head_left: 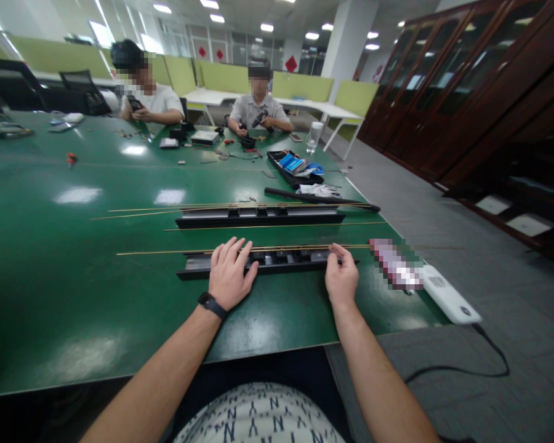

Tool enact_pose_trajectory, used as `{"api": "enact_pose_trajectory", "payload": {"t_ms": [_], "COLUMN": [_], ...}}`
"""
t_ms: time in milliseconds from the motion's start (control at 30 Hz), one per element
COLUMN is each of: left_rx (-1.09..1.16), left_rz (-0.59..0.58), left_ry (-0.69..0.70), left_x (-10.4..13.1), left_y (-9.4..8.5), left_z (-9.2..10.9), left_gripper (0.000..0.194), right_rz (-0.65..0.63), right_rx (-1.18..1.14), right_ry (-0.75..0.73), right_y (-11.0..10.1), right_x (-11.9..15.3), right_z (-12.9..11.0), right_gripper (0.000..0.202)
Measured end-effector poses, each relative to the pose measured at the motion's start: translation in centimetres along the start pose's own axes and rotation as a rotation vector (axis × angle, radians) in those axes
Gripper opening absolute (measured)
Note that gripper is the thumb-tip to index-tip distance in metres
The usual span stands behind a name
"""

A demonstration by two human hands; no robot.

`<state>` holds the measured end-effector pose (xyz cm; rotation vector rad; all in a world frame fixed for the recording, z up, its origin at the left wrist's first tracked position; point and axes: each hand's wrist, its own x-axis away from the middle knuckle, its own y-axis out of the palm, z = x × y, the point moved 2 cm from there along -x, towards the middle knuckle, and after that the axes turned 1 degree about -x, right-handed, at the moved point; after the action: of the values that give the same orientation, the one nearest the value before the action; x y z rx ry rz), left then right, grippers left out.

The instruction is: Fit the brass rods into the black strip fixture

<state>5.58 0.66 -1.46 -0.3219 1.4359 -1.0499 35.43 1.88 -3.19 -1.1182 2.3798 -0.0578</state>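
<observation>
Head: open left hand (231, 274) on rail (286, 268)

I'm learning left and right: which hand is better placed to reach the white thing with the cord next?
Probably the right hand: it's nearer the white device; the left hand is farther, over a black rail.

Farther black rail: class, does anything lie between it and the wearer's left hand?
Yes. A single thin gold-coloured rod lies on the green table, between the left hand and the farther black rail. Nothing else is visible in that gap.
</observation>
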Motion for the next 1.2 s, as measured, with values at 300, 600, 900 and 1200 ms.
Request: {"api": "enact_pose_trajectory", "payload": {"t_ms": [300, 600, 900, 1200], "left_rx": [0.0, -0.014, 0.013, -0.001], "left_rz": [-0.005, -0.002, -0.014, -0.019], "left_ry": [-0.005, 0.001, -0.009, -0.01], "left_x": [0.06, 0.1, 0.1, -0.04], "left_y": [0.07, 0.04, 0.07, -0.15], "left_z": [-0.18, -0.07, -0.13, 0.01], "left_gripper": [0.047, 0.046, 0.048, 0.046], "right_rz": [0.034, -0.001, 0.053, 0.081], "right_rx": [0.051, -0.007, 0.054, 0.056], "right_ry": [0.01, 0.013, 0.04, 0.045], "right_y": [-0.27, -0.12, -0.46, -0.38], "right_x": [-0.13, -0.01, -0.2, -0.45], "right_z": [-0.09, -0.43, -0.13, 0.25], "right_gripper": [0.043, 0.044, 0.043, 0.045]}}
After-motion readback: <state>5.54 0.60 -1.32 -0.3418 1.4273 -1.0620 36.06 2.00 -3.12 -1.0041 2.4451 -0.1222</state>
